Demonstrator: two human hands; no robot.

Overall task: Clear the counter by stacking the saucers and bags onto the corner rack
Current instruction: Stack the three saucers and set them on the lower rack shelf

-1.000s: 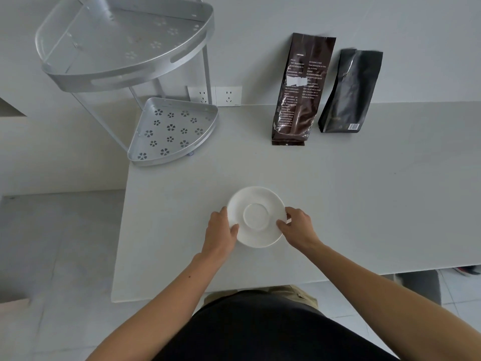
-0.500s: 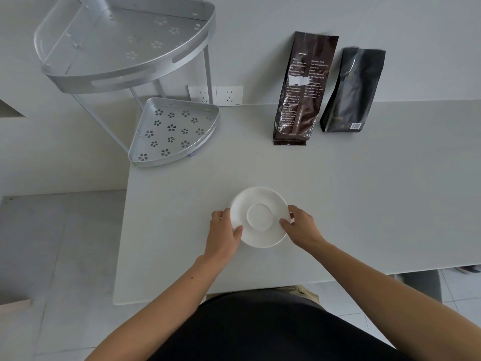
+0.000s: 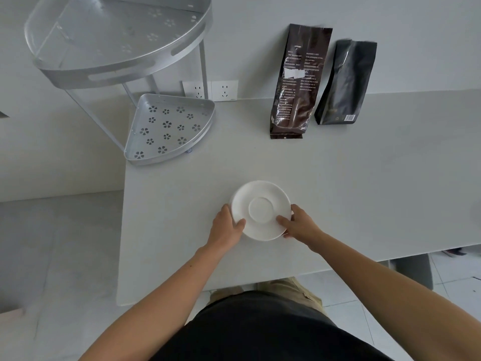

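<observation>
Pale grey bench [image 3: 364, 191] fills most of the view, set against a white wall. Silver corner rack [image 3: 145, 61] stands at the bench's far left corner: wide upper shelf, smaller lower shelf [image 3: 169, 128] with flower-shaped holes, both bare. Two white wall sockets [image 3: 210, 89] sit just behind the rack's leg. Person stands at the near edge, dark top, both forearms reaching in.

Brown bag [image 3: 299, 82] leans upright against the wall at the back, printed text and a torn white label on it. Black bag [image 3: 343, 84] leans just beside it on the right, barcode near the bottom; the two are close but apart.

White saucer [image 3: 261, 209] sits centre-front on the bench, well apart from bags and rack. Cannot tell if it is lifted or resting flat, or if more than one is stacked.

Left hand [image 3: 226, 227] grip clamped on the saucer's left rim, thumb on top. Right hand [image 3: 299, 225] grip clamped on the right rim, thumb over the edge, fingers tucked under.
</observation>
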